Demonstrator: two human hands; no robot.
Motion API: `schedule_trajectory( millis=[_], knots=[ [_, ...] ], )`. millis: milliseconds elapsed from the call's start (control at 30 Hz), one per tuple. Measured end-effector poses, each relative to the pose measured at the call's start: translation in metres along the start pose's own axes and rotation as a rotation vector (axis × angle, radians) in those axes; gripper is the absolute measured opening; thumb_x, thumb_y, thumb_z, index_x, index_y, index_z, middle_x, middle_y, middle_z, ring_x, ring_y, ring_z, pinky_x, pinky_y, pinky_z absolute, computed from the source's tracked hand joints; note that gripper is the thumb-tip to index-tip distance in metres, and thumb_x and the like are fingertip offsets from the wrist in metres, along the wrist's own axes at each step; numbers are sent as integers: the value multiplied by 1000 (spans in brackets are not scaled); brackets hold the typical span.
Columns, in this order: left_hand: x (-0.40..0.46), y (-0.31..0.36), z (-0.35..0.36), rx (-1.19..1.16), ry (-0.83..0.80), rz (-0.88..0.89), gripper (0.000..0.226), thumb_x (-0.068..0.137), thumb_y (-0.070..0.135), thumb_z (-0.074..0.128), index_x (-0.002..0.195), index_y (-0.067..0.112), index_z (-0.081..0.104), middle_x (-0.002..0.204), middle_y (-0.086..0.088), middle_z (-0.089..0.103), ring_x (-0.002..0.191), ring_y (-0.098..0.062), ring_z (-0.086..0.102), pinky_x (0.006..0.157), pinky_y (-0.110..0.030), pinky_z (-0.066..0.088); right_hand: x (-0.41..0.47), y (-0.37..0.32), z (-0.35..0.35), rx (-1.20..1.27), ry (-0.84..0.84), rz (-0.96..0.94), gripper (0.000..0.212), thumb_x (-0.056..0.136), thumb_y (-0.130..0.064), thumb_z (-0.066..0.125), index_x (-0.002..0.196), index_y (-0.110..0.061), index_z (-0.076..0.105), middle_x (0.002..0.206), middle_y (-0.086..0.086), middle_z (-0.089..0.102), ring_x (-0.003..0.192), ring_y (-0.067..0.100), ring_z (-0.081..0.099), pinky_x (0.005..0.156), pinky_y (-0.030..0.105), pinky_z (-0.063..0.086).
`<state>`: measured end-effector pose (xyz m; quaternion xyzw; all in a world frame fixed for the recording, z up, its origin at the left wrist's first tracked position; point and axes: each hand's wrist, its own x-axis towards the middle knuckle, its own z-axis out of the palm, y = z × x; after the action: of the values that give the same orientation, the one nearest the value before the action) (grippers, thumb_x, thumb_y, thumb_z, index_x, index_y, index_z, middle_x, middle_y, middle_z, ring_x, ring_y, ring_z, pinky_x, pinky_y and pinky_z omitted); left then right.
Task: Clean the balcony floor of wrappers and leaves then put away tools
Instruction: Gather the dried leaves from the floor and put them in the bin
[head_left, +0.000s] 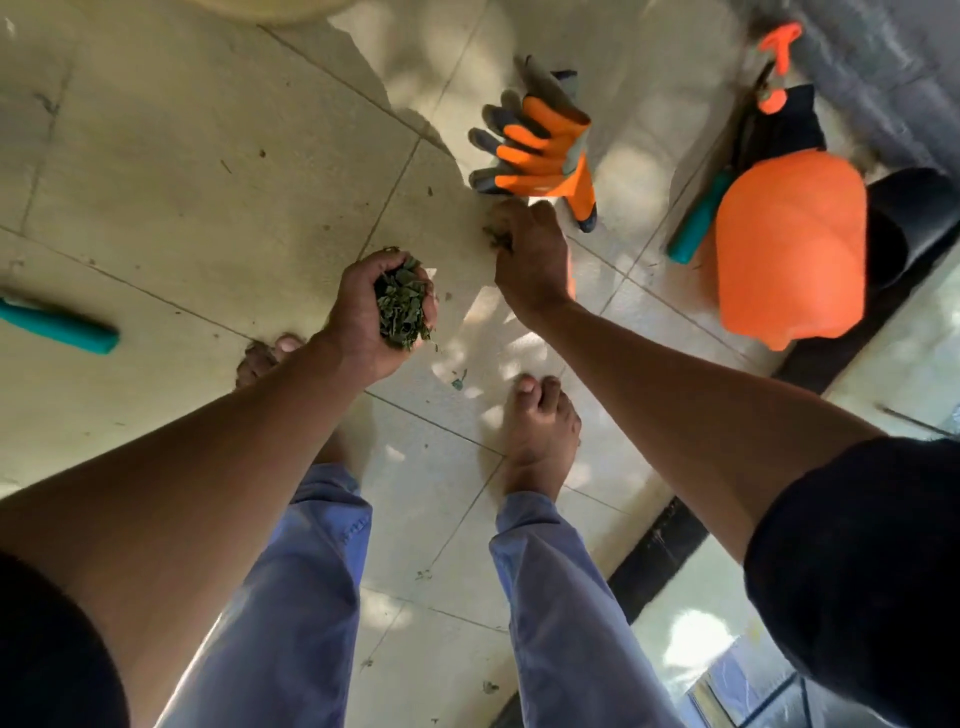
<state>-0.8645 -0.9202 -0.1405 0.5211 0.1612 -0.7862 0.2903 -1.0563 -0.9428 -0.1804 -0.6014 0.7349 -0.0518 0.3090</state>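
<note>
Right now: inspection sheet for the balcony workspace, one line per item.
Surface: tiled floor, small leaf scraps scattered.
Job's things: handful of leaves cupped in left hand; more leaf bits at right hand's fingertips.
Clutter: orange-grey gloves on floor just beyond right hand; orange sprayer at right; teal handle at left; second teal-handled tool beside sprayer.
Grippers: left hand holds leaves; right hand pinches leaf bits at floor.
Cables: nothing seen.
Surroundings: black door track at right; bare feet on tiles.
</note>
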Motion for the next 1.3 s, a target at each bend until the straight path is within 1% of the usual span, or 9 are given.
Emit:
schedule_trajectory(
  millis=[133,267,400,600,867,1000,1100,1200,1300],
  knots=[
    [-5,17,-8,5,19,22,14,92,22,56,80,15,59,79,-5,57,66,-16,58,52,-23,51,1,2,6,-196,-166,-250,28,74,10,58,98,-2,68,105,21,61,89,41,61,74,46,56],
    [-13,23,-14,28,27,44,19,93,22,56,76,16,60,77,-3,59,65,-16,58,52,-22,51,-40,3,6,-229,-334,-407,22,78,-2,69,99,-2,65,103,19,57,91,36,58,75,40,56],
    [-16,21,-23,-24,11,29,18,93,23,57,78,15,60,80,-2,59,69,-16,60,53,-23,53,-85,6,22,-294,-460,-455,55,78,-33,84,119,-4,62,123,19,56,110,35,57,74,41,60],
    [-18,0,-39,-12,2,1,20,94,24,56,76,15,61,80,-4,57,67,-17,56,53,-23,51,-123,-7,46,-342,-482,-419,45,79,6,70,120,-7,59,125,17,50,104,32,53,62,37,54],
    [-29,-25,-38,17,24,-41,22,95,22,56,75,15,62,78,-2,60,68,-17,57,53,-21,52,-115,-11,45,-295,-425,-357,28,81,13,61,101,-5,67,105,11,59,101,30,58,72,42,59],
    [-33,-26,-32,42,24,-20,29,95,22,56,68,16,67,77,-2,61,68,-17,58,52,-22,51,-110,-12,43,-149,-345,-185,29,77,19,57,90,-4,68,92,7,64,82,19,60,69,35,59],
    [-38,-28,-28,61,27,-15,27,94,22,56,70,15,66,77,-4,61,68,-18,58,51,-22,52,-103,-1,39,75,-331,198,36,73,11,56,88,-18,67,92,1,67,85,17,64,66,21,54],
    [-48,-30,-20,54,50,-10,21,93,22,57,75,15,64,78,-5,61,68,-19,57,51,-21,51,-95,1,8,287,-285,481,28,68,-1,62,75,-28,65,85,0,69,86,24,70,70,37,62],
    [-66,-34,-5,7,43,-12,20,93,21,56,76,15,64,77,-4,61,69,-18,58,52,-22,51,-93,-22,-53,479,-218,527,22,68,3,76,67,-19,72,69,1,72,74,26,75,69,41,64]
  ],
)
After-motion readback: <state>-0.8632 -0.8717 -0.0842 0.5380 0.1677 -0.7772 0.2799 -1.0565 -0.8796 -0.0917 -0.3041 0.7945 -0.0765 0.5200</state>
